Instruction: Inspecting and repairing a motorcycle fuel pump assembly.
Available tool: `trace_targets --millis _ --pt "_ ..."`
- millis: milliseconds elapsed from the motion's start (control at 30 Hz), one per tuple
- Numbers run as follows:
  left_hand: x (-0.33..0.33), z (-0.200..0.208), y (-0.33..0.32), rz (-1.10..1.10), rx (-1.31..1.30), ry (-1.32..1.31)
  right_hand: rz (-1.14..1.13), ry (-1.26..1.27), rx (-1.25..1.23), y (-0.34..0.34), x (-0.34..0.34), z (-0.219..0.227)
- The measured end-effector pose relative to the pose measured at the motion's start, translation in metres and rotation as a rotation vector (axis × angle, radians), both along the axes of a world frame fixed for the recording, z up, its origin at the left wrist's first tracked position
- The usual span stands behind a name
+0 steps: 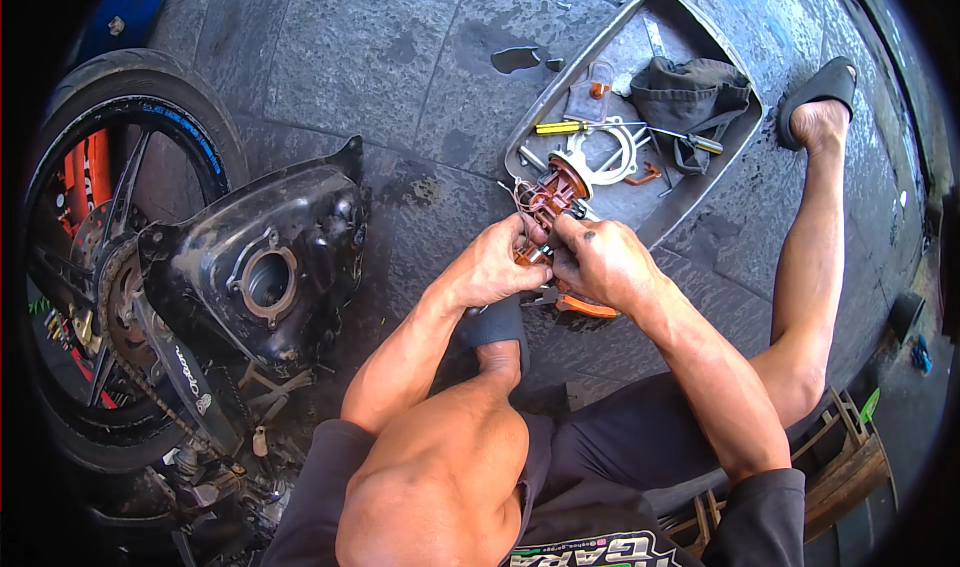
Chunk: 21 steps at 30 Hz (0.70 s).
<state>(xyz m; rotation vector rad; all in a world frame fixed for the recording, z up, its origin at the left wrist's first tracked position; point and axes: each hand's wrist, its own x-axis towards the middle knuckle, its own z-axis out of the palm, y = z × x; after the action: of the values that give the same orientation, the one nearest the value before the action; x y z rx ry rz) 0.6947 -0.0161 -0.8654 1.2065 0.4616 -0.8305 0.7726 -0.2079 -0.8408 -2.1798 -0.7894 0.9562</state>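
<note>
A brown-orange fuel pump assembly [553,195] with thin wires is held between my two hands, just off the near corner of a grey metal tray [520,127]. My left hand [497,265] grips its lower end from the left, fingers curled round it. From the right, my right hand [607,262] pinches the same part, its thumb and fingers closed. Inside the tray, just beyond the pump, lies a white plastic ring [622,157]. Below my right hand, an orange-handled tool [585,307] shows in part; my hand hides some of it.
A yellow-handled screwdriver [560,128] and a dark cloth bag [690,97] lie in the tray. On the left, a black fuel tank [320,252] with a round opening rests against a motorcycle wheel [215,132]. My sandalled foot [822,107] stands right of the tray.
</note>
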Motion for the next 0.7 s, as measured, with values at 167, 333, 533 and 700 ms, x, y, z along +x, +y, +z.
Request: trace_targets --millis 167,333,533,700 --pt "-0.002 -0.003 0.001 -0.068 0.093 -0.113 0.076 -0.021 -0.051 0.004 0.003 0.004" --pt "0.001 -0.004 0.001 -0.063 0.024 -0.045 0.033 -0.029 -0.01 0.002 0.003 0.0" --pt "-0.015 -0.019 0.009 0.037 -0.119 0.019 -0.16 0.111 0.001 -0.011 0.022 -0.006" --pt "-0.022 -0.026 -0.001 0.234 -0.422 0.059 -0.317 0.502 0.121 -0.015 0.008 -0.015"
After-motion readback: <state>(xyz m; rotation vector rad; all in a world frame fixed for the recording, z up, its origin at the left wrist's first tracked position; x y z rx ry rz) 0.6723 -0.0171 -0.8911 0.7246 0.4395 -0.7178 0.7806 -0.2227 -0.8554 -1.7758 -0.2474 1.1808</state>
